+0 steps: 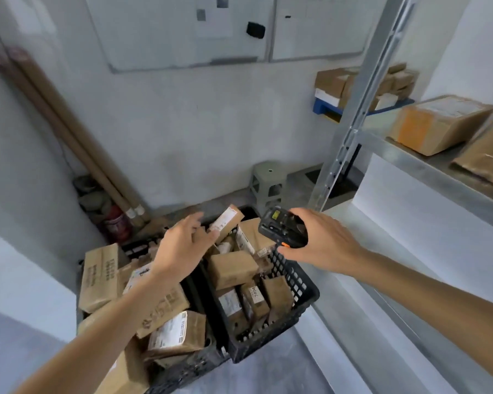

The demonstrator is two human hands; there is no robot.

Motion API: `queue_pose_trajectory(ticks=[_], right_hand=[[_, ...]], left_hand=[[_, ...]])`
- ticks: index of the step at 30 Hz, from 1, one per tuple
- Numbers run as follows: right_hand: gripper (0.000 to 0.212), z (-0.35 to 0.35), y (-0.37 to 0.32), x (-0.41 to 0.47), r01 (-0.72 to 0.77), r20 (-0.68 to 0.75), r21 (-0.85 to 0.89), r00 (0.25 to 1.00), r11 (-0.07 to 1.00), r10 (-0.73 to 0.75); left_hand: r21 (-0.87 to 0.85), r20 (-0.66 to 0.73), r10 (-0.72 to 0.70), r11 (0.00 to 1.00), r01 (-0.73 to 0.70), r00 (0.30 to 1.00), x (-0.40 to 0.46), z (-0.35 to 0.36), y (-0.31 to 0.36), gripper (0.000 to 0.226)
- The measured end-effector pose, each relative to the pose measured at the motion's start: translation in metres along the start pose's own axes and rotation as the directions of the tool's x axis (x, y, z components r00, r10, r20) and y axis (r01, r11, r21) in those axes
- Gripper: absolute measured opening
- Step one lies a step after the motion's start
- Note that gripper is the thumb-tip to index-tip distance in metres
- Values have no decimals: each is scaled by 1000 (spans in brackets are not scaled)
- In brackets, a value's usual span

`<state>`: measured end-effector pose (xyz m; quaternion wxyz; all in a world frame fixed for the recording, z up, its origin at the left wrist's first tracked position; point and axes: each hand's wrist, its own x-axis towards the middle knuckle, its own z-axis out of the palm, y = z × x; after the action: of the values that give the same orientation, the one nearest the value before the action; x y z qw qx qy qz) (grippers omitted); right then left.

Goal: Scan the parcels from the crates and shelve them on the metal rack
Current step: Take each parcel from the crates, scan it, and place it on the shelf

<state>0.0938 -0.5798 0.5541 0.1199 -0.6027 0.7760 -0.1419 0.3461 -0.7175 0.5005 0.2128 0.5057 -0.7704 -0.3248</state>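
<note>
Head view: left hand (182, 245) grips small labelled parcel (225, 220) above far crate (299, 285), right hand (322, 243) clasps handheld scanner (282, 230); turn label squarely toward scanner.

one head-worn wide-angle view, looking forward and down.

the camera sits above both forearms, which reach in from the bottom corners toward the frame's middle, the left hand (182, 245) and right hand (322, 243) close under the lens. it faces a pale wall (182, 123) with whiteboards (182, 32) at the top edge, and tilts down onto the black crates (293, 297) on the floor just ahead. the metal rack (350, 137) runs along the right side, its upright bowed by the lens. straight lines curve near the edges. there is no second view to overlap with.
</note>
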Motion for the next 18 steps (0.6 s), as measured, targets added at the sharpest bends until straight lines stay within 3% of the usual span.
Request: queue_pose_trajectory(ticks=[7,10,14,18], right_hand=[[65,108,78,90,-29,160,77,987,997,16],[60,155,107,119,-46,230,102,973,994,21],[71,218,135,148,-66,335,128,942,990,19],[66,270,150,167,-72,414,122,910,990,15]], left_hand=[[-26,22,-202,979,202,979,49,104,-72,59],[-46,37,-313,948,315,949,63,154,-103,63],[-76,32,-431,898,433,902,70,210,-136,69],[-24,10,-492,870,492,870,78,238,-167,74]])
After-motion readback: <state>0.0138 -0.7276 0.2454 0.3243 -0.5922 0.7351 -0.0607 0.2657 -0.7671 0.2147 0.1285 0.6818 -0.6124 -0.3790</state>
